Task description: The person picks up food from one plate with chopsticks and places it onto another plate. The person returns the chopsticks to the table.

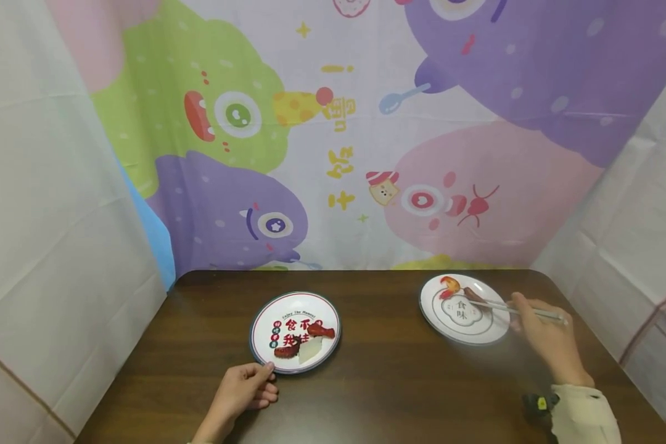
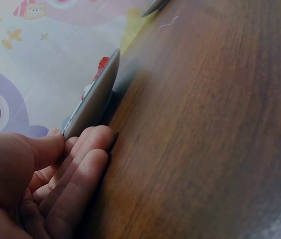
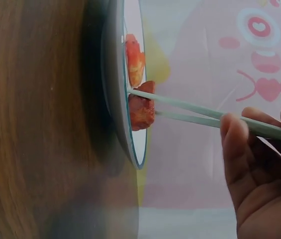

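My left hand (image 1: 243, 390) pinches the near rim of a round white plate (image 1: 266, 311) between thumb and fingers. On that plate lie a red drumstick-shaped piece (image 1: 320, 332), a dark reddish-brown piece (image 1: 287, 350) and a pale white piece (image 1: 311, 350). At the right, my right hand (image 1: 546, 336) holds a pair of pale green chopsticks (image 3: 195, 107). Their tips are at a brown meat chunk (image 3: 142, 114) on a second white plate (image 1: 477, 333), one stick on each side. Beside the chunk lies an orange-red shrimp-like piece (image 3: 134, 59).
Both plates stand on a dark brown wooden table (image 1: 377, 370), with a stretch of tabletop between them. A cartoon-printed cloth (image 1: 344, 234) hangs behind the far edge. White cloth (image 1: 66, 216) hangs at the left, and more at the right.
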Demonstrator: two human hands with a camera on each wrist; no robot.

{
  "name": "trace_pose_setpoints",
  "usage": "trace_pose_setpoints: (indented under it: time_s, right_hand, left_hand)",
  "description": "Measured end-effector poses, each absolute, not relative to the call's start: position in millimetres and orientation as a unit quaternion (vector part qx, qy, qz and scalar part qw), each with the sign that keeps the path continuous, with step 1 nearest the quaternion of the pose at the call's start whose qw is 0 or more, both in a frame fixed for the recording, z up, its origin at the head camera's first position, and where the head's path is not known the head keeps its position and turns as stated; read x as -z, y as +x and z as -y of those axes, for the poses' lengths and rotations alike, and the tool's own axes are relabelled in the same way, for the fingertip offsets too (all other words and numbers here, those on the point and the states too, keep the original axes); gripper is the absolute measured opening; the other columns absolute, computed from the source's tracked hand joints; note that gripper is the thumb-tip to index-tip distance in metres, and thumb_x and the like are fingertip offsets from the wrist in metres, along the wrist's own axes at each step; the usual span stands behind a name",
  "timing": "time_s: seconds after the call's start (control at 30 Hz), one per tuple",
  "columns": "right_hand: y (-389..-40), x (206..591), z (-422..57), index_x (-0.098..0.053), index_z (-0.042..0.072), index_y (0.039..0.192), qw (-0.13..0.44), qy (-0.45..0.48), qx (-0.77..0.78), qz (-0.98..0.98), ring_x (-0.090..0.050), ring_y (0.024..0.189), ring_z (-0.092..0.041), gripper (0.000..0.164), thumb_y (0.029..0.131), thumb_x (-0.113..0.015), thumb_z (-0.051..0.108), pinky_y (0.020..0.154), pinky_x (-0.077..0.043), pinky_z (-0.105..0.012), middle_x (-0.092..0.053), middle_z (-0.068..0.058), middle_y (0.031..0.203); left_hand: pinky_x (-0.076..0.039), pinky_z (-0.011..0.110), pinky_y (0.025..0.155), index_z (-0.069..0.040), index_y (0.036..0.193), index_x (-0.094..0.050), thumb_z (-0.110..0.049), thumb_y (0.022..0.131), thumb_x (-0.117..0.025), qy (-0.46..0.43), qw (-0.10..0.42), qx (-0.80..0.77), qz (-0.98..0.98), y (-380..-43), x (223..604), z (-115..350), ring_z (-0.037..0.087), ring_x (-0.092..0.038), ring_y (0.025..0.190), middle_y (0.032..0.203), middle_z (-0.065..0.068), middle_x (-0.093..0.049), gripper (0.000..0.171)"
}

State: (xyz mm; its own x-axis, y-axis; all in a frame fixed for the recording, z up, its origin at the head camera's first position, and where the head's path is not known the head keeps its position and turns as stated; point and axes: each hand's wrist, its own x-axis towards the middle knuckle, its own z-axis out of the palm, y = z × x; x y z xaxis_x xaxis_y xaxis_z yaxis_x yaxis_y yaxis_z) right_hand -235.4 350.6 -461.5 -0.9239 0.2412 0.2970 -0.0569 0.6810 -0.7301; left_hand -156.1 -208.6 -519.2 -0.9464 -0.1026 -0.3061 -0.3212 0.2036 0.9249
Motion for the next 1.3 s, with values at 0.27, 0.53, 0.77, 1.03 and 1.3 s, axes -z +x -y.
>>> trace_pose_setpoints:
  time_s: [0.27, 0.53, 0.77, 1.03, 1.3]
  right_hand:
    - [-235, 463, -350, -0.077, 0.004, 0.107, 0.201, -0.055, -0.407, 0.890, -0.063, 0.060, -0.006, 0.059, 0.107, -0.044, 0.053, 0.053, -0.046, -0.022, -0.073, 0.000, 0.069]
    - [-234, 458, -347, -0.076, 0.004, 0.102, 0.219, -0.045, -0.415, 0.882, -0.059, 0.055, -0.008, 0.059, 0.108, -0.043, 0.051, 0.049, -0.045, -0.025, -0.070, -0.003, 0.067]
    - [-233, 454, -346, -0.075, 0.003, 0.104, 0.228, -0.036, -0.423, 0.876, -0.061, 0.056, -0.007, 0.054, 0.109, -0.044, 0.047, 0.048, -0.046, -0.023, -0.070, 0.001, 0.066]
    - [-231, 449, -350, -0.073, -0.005, 0.104, 0.224, -0.005, -0.447, 0.866, -0.065, 0.054, -0.008, 0.054, 0.110, -0.044, 0.040, 0.050, -0.051, -0.020, -0.069, 0.006, 0.063]
    - [-228, 446, -352, -0.069, -0.008, 0.102, 0.220, 0.027, -0.469, 0.855, -0.067, 0.054, -0.011, 0.048, 0.111, -0.045, 0.032, 0.052, -0.056, -0.024, -0.071, 0.004, 0.063]
  left_hand:
    - [-0.062, 0.029, 0.059, 0.004, 0.093, -0.071, -0.035, 0.102, -0.064, -0.143, 0.087, -0.615, -0.770, -157, 520, 209, 0.017, -0.073, 0.064, 0.072, 0.008, -0.074, 0.041]
    - [-0.062, 0.028, 0.057, 0.004, 0.093, -0.071, -0.035, 0.102, -0.065, -0.142, 0.083, -0.612, -0.773, -158, 520, 209, 0.016, -0.073, 0.063, 0.072, 0.008, -0.074, 0.040]
    - [-0.061, 0.027, 0.057, 0.004, 0.093, -0.071, -0.035, 0.102, -0.065, -0.142, 0.080, -0.611, -0.774, -159, 520, 208, 0.016, -0.073, 0.063, 0.072, 0.008, -0.074, 0.040]
    - [-0.061, 0.027, 0.056, 0.004, 0.093, -0.071, -0.034, 0.103, -0.064, -0.141, 0.080, -0.610, -0.776, -158, 519, 208, 0.016, -0.073, 0.063, 0.072, 0.008, -0.074, 0.039]
    - [-0.061, 0.028, 0.056, 0.004, 0.092, -0.070, -0.033, 0.103, -0.063, -0.137, 0.080, -0.612, -0.775, -158, 521, 208, 0.016, -0.073, 0.062, 0.071, 0.008, -0.074, 0.040]
